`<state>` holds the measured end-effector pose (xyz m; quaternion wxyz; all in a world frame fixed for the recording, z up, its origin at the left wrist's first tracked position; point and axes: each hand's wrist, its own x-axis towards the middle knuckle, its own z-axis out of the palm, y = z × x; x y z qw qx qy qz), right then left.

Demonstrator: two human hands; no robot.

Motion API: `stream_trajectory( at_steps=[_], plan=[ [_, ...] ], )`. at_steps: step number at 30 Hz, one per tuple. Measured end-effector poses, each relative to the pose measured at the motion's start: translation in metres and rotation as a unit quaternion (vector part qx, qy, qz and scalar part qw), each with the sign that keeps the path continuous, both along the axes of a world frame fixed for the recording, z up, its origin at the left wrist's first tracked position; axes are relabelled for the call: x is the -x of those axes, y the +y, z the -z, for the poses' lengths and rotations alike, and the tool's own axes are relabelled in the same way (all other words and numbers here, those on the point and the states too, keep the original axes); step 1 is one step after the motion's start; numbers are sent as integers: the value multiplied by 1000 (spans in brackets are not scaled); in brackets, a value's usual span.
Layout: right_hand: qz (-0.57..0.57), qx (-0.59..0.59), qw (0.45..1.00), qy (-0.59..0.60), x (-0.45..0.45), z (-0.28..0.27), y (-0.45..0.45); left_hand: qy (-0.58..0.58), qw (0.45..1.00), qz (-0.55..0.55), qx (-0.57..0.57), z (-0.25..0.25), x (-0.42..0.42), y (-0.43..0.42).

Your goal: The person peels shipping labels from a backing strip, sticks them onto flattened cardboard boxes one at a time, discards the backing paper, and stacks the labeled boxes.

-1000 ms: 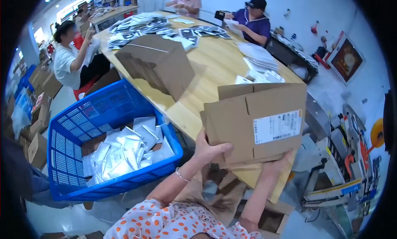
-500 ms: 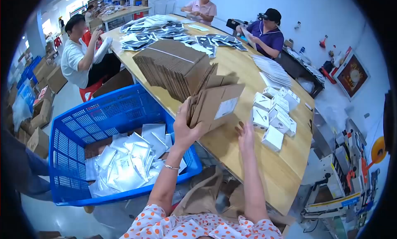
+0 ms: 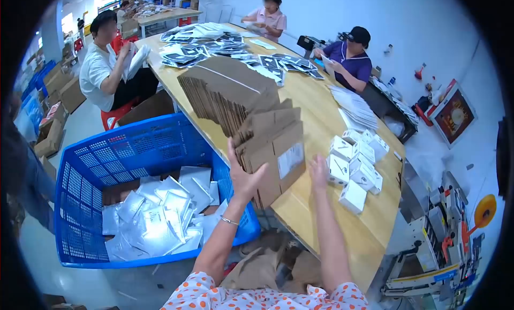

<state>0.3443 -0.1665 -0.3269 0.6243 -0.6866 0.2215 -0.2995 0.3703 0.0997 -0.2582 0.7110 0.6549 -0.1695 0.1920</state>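
My left hand [image 3: 245,177] grips a bundle of flattened cardboard boxes [image 3: 266,173] at its left edge, the thumb over the front and the fingers mostly hidden. The bundle stands nearly upright at the table's near edge, a white label [image 3: 290,160] on its front sheet. My right hand [image 3: 319,173] is raised beside the bundle's right edge, fingers stretched upward and holding nothing; whether it touches the cardboard I cannot tell. Just behind the bundle leans a long row of flattened cardboard boxes [image 3: 227,85]. Small white printed boxes [image 3: 353,196] are grouped right of my right hand.
A blue plastic crate [image 3: 152,263] holding pale flat packets [image 3: 155,219] stands at left, against the wooden table [image 3: 342,240]. Black-and-white packets [image 3: 203,45] and a fanned stack of white packets [image 3: 353,109] lie farther back. Several people work around the table.
The bundle has turned more upright and dropped lower at the table's near edge. My left hand has moved down with it, and my right hand is now closer to its right edge.
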Motion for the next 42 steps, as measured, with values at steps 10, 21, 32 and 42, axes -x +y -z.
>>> stream_trajectory(
  at_steps=[10,21,32,42],
  plan=[
    [-83,-191,977,-43,-83,-43,-45,9,992,123,28,-9,10,-17],
    [-131,-132,982,15,-130,-35,-87,63,993,92,25,-1,-2,-26],
    [-339,-349,873,30,-147,-71,-84,15,972,231,-40,-1,-1,-29],
    [-402,-373,834,62,-120,-37,-100,-17,994,-53,-91,-14,36,-42]
  ],
)
